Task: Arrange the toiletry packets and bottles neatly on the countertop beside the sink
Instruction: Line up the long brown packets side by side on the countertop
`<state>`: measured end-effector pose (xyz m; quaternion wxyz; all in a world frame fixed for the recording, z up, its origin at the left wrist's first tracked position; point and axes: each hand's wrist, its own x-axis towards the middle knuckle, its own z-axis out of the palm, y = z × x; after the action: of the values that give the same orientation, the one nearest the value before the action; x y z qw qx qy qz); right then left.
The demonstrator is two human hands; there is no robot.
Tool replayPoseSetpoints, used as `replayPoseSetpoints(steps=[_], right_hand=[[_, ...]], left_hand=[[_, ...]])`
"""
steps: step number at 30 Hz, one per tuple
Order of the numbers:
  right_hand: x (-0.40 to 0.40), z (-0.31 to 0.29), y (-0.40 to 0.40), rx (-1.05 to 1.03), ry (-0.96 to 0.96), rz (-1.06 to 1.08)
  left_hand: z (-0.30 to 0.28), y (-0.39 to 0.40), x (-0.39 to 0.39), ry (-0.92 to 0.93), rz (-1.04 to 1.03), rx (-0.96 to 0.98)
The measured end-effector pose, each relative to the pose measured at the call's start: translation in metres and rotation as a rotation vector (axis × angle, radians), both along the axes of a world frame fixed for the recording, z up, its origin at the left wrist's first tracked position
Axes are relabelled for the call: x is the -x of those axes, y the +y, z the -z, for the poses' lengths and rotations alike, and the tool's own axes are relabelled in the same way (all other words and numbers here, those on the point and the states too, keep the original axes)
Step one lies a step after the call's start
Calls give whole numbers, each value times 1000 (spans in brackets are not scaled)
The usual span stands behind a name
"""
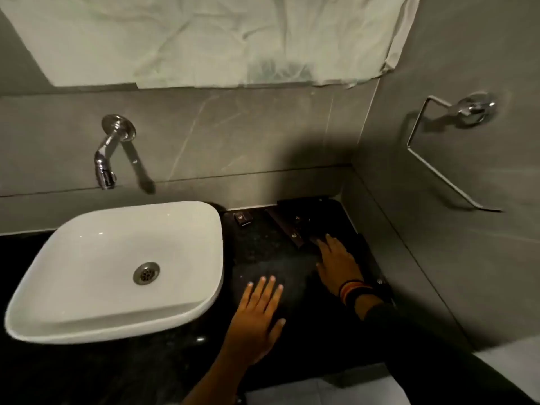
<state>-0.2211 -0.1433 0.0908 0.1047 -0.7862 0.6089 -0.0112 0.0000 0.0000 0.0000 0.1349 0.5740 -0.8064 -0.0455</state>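
Note:
Dark brown toiletry packets lie on the black countertop point(263, 252) to the right of the white sink point(117, 267). A small square packet point(243, 218) sits near the back wall. A long packet point(287, 229) lies diagonally, with more dark packets point(304, 213) behind it in the corner, hard to tell apart in the shadow. My right hand point(339, 264) rests flat, its fingertips touching the near end of the dark packets. My left hand point(257, 320) hovers flat with fingers spread over bare countertop, holding nothing. No bottles can be made out.
A chrome tap point(106, 159) juts from the wall over the sink. A chrome towel ring point(455, 147) hangs on the right wall. A white cloth point(204, 39) covers the mirror above. The counter's front edge point(292, 375) is near my arms.

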Motion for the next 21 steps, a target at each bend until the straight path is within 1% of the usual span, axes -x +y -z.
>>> replayPoseSetpoints(steps=[2,5,8,13,16,18,21], right_hand=[[4,13,-4,-93,18,53],[11,35,-12,-157,81,115],[11,44,-25,-171,105,138],[9,54,-43,-197,156,224],[3,57,-42,-117,114,314],[-2,57,-37,-105,65,386],[-6,54,-19,-174,-125,542]], left_hand=[[23,12,-12,-23,40,-29],[56,33,-25,-24,77,-53],[62,33,-31,10,74,-109],[61,31,-31,30,94,-114],[60,30,-30,40,87,-149],[60,30,-30,37,88,-177],[58,28,-32,59,111,-190]])
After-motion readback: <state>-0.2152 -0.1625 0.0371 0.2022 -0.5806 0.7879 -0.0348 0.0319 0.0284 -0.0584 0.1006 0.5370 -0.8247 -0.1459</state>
